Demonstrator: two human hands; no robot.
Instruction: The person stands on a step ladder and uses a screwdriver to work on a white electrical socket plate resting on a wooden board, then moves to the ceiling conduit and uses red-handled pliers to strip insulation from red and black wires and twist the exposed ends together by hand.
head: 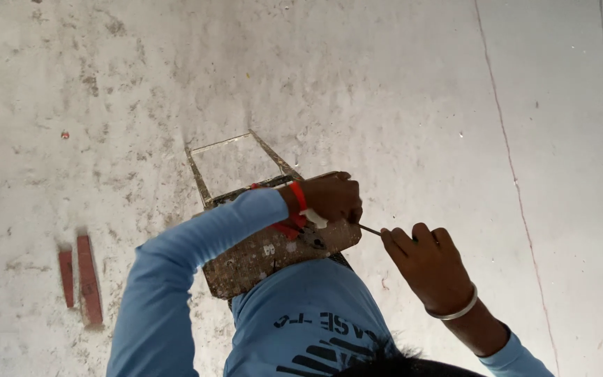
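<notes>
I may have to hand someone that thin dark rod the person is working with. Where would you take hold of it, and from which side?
Grip the thin rod on its bare middle stretch, the only part showing between the left hand and right hand. Come from above with fingers pinching across it: it lies roughly level, and the paint-spattered stool top sits close below.

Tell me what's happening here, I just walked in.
A person in a blue long-sleeved shirt stands over a mortar-spattered step stool, seen from above. The left hand rests on its top edge, and the right hand pinches a thin rod pointed toward it. Two red bricks lie on the dusty concrete floor.
</notes>
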